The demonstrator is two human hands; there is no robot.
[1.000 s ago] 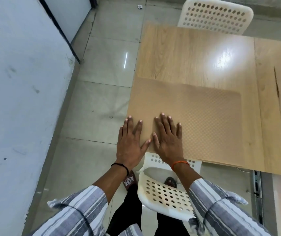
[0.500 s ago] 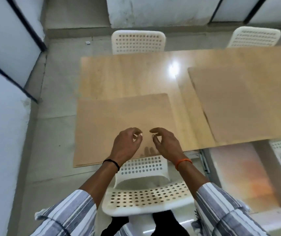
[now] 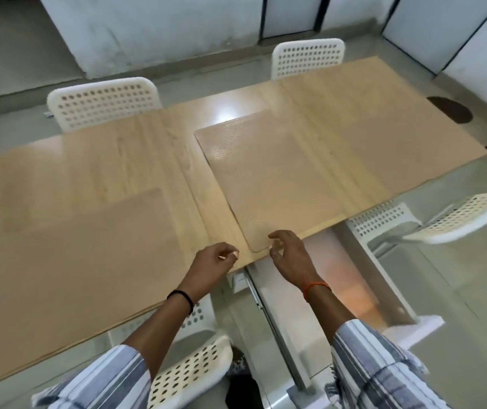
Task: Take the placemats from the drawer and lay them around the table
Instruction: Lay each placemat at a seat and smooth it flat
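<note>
- A long wooden table (image 3: 153, 160) fills the middle of the frame, its long axis running from the lower left up to the upper right.
- At lower left, a tan placemat (image 3: 83, 255) lies flat on the table's near side; its long axis follows the table's length, its far right corner points toward frame center, and its near edge sits at or close to the table's near edge.
- In the upper left, a white perforated chair (image 3: 103, 103) stands on the far side of the table, its back showing above the tabletop.
- At bottom center, another white perforated chair (image 3: 189, 376) sits between the person's striped sleeves.
- The left hand (image 3: 214, 262) hovers at the table's near edge, just right of the first placemat, fingers curled in loosely toward the thumb and closed on nothing.
- The right hand (image 3: 291, 253) is at the near rounded corner of a second placemat (image 3: 268, 184); its fingers are spread and bent, and whether they touch the mat cannot be told.
- That second placemat lies right of center, its long axis running from the near edge toward the far edge, crosswise to the first mat.
- Below the table at lower right, an open drawer (image 3: 354, 296) on metal runners shows a pale, orange-tinted inside.
- Two more white chairs stand at right, one at top (image 3: 307, 59), one (image 3: 454, 219) beside the near edge.
</note>
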